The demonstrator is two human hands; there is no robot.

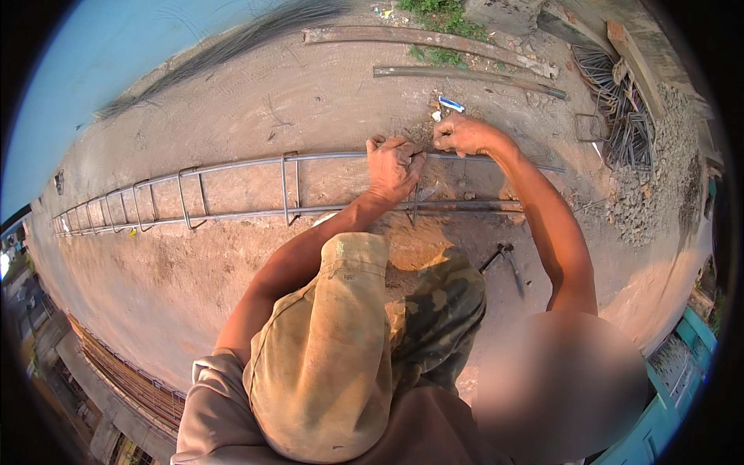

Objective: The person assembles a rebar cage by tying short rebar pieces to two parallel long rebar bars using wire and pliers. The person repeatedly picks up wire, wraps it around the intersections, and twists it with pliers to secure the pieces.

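Observation:
A long rebar cage lies across the ground, its two long bars joined by bent square stirrups. My left hand is curled over the far bar, fingers closed round it near a stirrup that stands on both bars. Just right of it, my right hand is held over the same bar with its fingertips pinched together. Whatever may be between those fingertips is too small to make out. A dark two-armed tool, resembling pincers, rests on the ground near my knee.
Two long bars lie beyond the cage. At the far right are a heap of bent stirrups and a gravel pile. A bundle of thin dark rods lies at the far left. A blue-and-white wrapper lies near my right hand.

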